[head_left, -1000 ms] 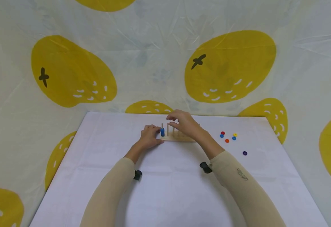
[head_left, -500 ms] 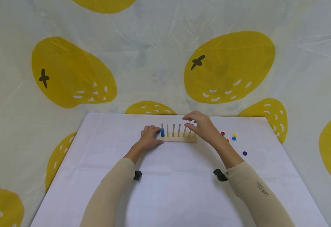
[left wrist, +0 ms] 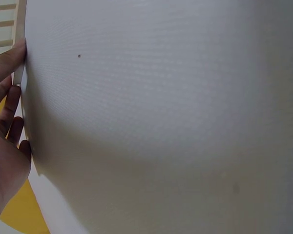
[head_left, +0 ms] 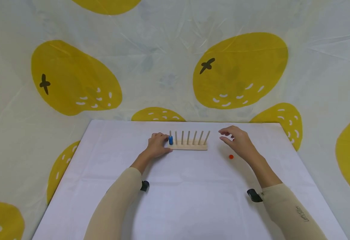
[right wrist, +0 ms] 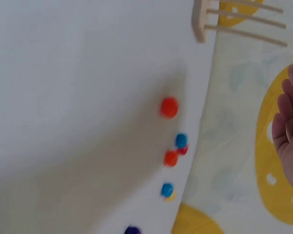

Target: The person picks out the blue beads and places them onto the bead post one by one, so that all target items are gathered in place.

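Observation:
A wooden peg board (head_left: 190,146) with a row of upright pegs stands near the table's far edge. Blue rings (head_left: 170,140) are stacked on its leftmost peg; the other pegs are bare. My left hand (head_left: 157,144) holds the board's left end, thumb at the front, fingers behind. To the right of the board, my right hand (head_left: 238,141) hovers with loosely bent fingers and nothing between them. An orange-red ring (head_left: 231,156) shows just below it, blurred in the right wrist view; whether it touches the table cannot be told.
In the right wrist view lie another orange ring (right wrist: 171,158), blue rings (right wrist: 167,190), a red ring (right wrist: 184,150), a yellow ring (right wrist: 171,196) and a dark purple ring (right wrist: 133,230). My right hand and forearm hide these in the head view. A fruit-patterned cloth hangs behind the table.
My right hand has moved right, from above the pegs to beyond the board's right end. An orange-red ring has appeared below it. The left hand keeps its place.

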Motion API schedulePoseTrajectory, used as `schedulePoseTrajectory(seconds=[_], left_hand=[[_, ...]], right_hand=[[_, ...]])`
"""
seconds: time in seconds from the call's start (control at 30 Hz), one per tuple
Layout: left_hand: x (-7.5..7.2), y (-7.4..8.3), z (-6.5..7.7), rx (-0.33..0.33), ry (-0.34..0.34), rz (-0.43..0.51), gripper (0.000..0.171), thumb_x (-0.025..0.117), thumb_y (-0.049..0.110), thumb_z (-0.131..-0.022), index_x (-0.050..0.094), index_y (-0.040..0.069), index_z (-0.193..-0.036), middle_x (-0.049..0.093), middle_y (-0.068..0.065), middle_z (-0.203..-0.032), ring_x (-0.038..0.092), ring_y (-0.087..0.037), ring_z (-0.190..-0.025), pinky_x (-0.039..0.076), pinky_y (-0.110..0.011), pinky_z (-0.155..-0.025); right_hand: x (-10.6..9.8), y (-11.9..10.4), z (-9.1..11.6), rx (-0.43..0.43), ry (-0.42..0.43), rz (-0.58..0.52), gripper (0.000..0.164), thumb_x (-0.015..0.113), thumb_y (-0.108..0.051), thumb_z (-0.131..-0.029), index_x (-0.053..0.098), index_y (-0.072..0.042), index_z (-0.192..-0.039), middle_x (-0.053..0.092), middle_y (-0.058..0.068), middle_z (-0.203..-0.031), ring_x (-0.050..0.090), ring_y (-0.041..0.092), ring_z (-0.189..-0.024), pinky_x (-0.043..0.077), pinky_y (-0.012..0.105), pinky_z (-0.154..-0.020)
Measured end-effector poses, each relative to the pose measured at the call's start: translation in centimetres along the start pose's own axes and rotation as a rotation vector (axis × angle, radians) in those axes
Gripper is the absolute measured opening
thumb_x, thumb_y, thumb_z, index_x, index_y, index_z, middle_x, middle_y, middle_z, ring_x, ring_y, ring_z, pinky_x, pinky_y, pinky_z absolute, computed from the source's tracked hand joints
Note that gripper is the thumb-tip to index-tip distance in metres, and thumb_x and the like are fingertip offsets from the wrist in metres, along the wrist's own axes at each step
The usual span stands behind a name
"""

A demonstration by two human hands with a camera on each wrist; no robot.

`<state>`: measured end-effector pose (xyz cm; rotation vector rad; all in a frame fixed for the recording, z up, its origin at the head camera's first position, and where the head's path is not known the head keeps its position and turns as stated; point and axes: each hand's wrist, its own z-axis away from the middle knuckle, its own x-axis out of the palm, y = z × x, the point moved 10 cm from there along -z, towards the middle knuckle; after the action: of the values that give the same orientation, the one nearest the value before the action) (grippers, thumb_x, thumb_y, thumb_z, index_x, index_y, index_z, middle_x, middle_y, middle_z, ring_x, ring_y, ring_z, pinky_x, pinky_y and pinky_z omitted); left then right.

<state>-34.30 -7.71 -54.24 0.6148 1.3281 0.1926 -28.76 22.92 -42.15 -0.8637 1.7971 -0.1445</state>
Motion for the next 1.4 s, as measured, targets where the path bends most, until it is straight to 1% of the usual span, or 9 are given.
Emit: schedulePoseTrajectory(seconds=[0.2,0.3,0.4,0.5,0.7,0.93,1.13,1.23,1.4], left_hand=[[-0.2,0.1,0.0,-0.003,0.002,0.006,0.067,0.085,0.035,-0.086,0.061,0.010,-0.143,0.060,-0.009,-0.132,0.041,-0.032,-0.137,0.033,-0.053,-0.114],[-0.3,0.1,0.1,-0.002,0.009,0.013,0.066,0.085,0.034,-0.086,0.061,0.009,-0.142,0.061,-0.010,-0.132,0.041,-0.032,-0.136,0.033,-0.054,-0.113],[-0.2,0.1,0.1,-0.004,0.011,0.013,0.066,0.085,0.034,-0.086,0.061,0.009,-0.142,0.061,-0.009,-0.132,0.041,-0.032,-0.136,0.034,-0.054,-0.113],[-0.1,0.0,0.1,0.001,0.014,0.013,0.066,0.085,0.035,-0.086,0.061,0.009,-0.142,0.060,-0.009,-0.132,0.041,-0.033,-0.136,0.034,-0.054,-0.112],[0.0,-0.1,0.1,0.011,0.016,0.022,0.066,0.086,0.035,-0.085,0.061,0.009,-0.141,0.060,-0.009,-0.132,0.041,-0.033,-0.137,0.033,-0.055,-0.113],[0.3,-0.4,-0.1,0.008,0.021,0.010,0.066,0.086,0.036,-0.085,0.062,0.010,-0.141,0.061,-0.008,-0.132,0.041,-0.033,-0.137,0.033,-0.054,-0.114],[0.3,-0.5,-0.1,0.007,0.027,0.018,0.066,0.086,0.036,-0.085,0.062,0.010,-0.141,0.061,-0.007,-0.131,0.041,-0.032,-0.137,0.033,-0.054,-0.114],[0.3,-0.4,-0.1,0.008,0.024,0.018,0.066,0.086,0.035,-0.085,0.062,0.010,-0.141,0.061,-0.007,-0.131,0.041,-0.032,-0.137,0.033,-0.054,-0.114],[0.3,-0.4,-0.1,0.002,0.021,0.016,0.066,0.086,0.035,-0.085,0.062,0.010,-0.141,0.061,-0.007,-0.131,0.041,-0.032,-0.137,0.033,-0.053,-0.114]], right_hand=[[-0.2,4.1,1.8,0.098,-0.020,0.037,0.030,0.081,-0.004,-0.087,0.074,-0.003,-0.116,0.073,0.012,-0.106,0.065,0.028,-0.096,0.055,0.044,-0.078],[0.2,6.0,2.5,0.153,-0.059,0.061,0.031,0.079,-0.004,-0.089,0.073,-0.002,-0.119,0.072,0.015,-0.109,0.064,0.032,-0.099,0.053,0.047,-0.082],[0.9,7.3,3.1,0.195,-0.111,0.062,0.033,0.077,-0.005,-0.091,0.071,0.001,-0.122,0.071,0.021,-0.112,0.063,0.038,-0.101,0.052,0.053,-0.087],[1.4,8.4,3.6,0.247,-0.163,0.057,0.035,0.075,-0.007,-0.092,0.070,0.003,-0.126,0.070,0.024,-0.114,0.063,0.041,-0.103,0.051,0.058,-0.091],[2.3,10.0,4.3,0.340,-0.241,0.061,0.037,0.073,-0.011,-0.095,0.068,0.003,-0.128,0.068,0.026,-0.118,0.061,0.042,-0.107,0.051,0.058,-0.095],[2.8,10.7,4.1,0.348,-0.260,0.100,0.031,0.072,-0.011,-0.094,0.071,0.003,-0.122,0.068,0.027,-0.115,0.059,0.043,-0.105,0.048,0.060,-0.097],[3.4,11.0,4.0,0.341,-0.297,0.121,0.030,0.072,-0.011,-0.095,0.071,0.003,-0.122,0.069,0.024,-0.113,0.060,0.039,-0.103,0.049,0.058,-0.097],[3.7,11.2,4.0,0.333,-0.303,0.131,0.030,0.074,-0.010,-0.094,0.071,0.003,-0.121,0.070,0.023,-0.111,0.060,0.038,-0.102,0.051,0.057,-0.095],[4.0,11.6,4.1,0.343,-0.304,0.137,0.028,0.073,-0.010,-0.094,0.072,0.001,-0.120,0.069,0.022,-0.109,0.060,0.037,-0.100,0.052,0.055,-0.094]])
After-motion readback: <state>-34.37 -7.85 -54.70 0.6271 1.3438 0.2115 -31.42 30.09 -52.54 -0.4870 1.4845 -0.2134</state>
